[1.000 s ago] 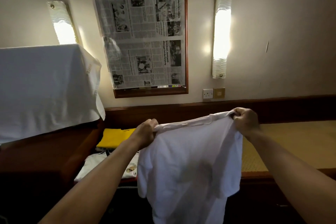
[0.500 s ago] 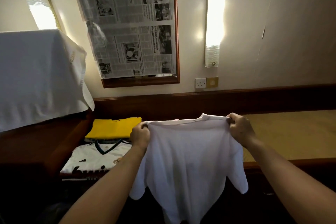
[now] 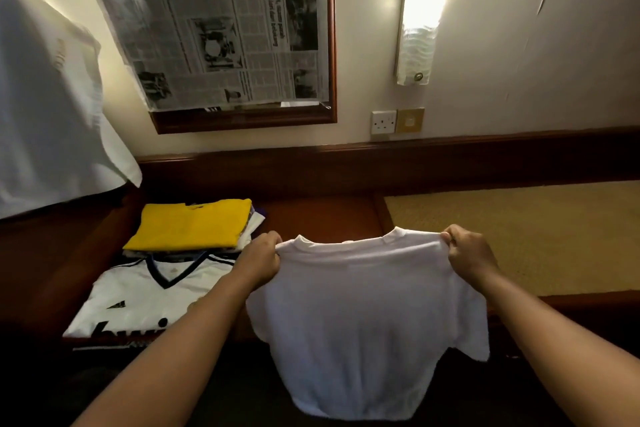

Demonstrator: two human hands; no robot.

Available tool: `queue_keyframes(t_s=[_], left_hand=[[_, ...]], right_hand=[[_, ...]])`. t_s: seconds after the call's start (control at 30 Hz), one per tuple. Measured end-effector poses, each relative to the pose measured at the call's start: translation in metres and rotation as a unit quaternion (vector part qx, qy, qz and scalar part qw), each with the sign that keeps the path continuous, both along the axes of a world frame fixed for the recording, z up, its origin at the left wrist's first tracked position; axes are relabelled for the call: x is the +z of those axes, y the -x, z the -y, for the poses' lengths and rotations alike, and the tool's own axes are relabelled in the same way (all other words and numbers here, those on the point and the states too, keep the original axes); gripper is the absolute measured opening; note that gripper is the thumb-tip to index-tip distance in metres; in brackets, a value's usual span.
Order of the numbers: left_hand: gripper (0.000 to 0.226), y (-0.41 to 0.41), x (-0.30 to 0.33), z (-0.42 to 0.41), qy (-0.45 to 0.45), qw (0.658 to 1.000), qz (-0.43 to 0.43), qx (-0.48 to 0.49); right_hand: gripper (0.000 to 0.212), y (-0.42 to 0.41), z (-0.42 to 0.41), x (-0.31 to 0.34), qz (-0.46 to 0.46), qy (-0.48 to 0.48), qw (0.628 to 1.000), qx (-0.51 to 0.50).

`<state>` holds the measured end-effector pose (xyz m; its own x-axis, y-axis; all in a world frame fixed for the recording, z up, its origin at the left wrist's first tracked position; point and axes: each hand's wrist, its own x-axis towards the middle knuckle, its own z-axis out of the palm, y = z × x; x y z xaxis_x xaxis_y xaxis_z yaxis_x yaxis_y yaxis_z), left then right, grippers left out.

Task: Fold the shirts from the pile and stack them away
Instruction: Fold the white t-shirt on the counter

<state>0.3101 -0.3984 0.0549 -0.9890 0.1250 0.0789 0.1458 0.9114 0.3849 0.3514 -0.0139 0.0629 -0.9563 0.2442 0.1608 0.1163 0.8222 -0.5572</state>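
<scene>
A plain white t-shirt hangs spread out in front of me, over the front edge of a dark wooden desk. My left hand grips its left shoulder and my right hand grips its right shoulder, both at collar height. To the left on the desk lies a folded yellow shirt on top of a small stack. In front of that stack lies a white jersey with a dark V-collar and black lettering.
A woven tan mat covers the desk's right part. A white cloth drapes over something tall at the left. On the wall hang a newspaper-covered frame, a lamp and a socket.
The view has tilted down toward the desk. Both hands have lowered the white t-shirt, which now hangs flat and fully spread by its shoulders.
</scene>
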Motion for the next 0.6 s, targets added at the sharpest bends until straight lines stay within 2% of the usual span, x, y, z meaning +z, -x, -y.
queue_keyframes(t_s=[0.13,0.27,0.33,0.43,0.5,0.6], left_hand=[[0.015,0.033,-0.021,0.004,-0.032,0.997,-0.021,0.07],[0.025,0.07,-0.037,0.01,-0.124,0.985,0.006,0.12],[0.027,0.086,-0.044,0.01,-0.16,0.979,0.018,0.126],[0.027,0.112,-0.056,0.007,-0.175,0.974,0.013,0.14],[0.024,0.129,-0.062,0.002,-0.159,0.975,-0.003,0.157],[0.025,0.155,-0.067,-0.006,-0.033,0.987,-0.021,0.155]], right_hand=[[0.023,0.033,0.001,-0.01,0.023,-0.018,0.999,0.029],[0.017,0.064,0.003,-0.018,0.062,-0.075,0.989,0.116],[0.016,0.082,0.0,-0.026,0.076,-0.086,0.987,0.116],[0.028,0.116,-0.003,-0.043,0.08,-0.084,0.99,0.075],[0.018,0.139,-0.002,-0.048,0.085,-0.096,0.99,0.051],[0.012,0.18,-0.002,-0.058,0.085,-0.094,0.992,0.019]])
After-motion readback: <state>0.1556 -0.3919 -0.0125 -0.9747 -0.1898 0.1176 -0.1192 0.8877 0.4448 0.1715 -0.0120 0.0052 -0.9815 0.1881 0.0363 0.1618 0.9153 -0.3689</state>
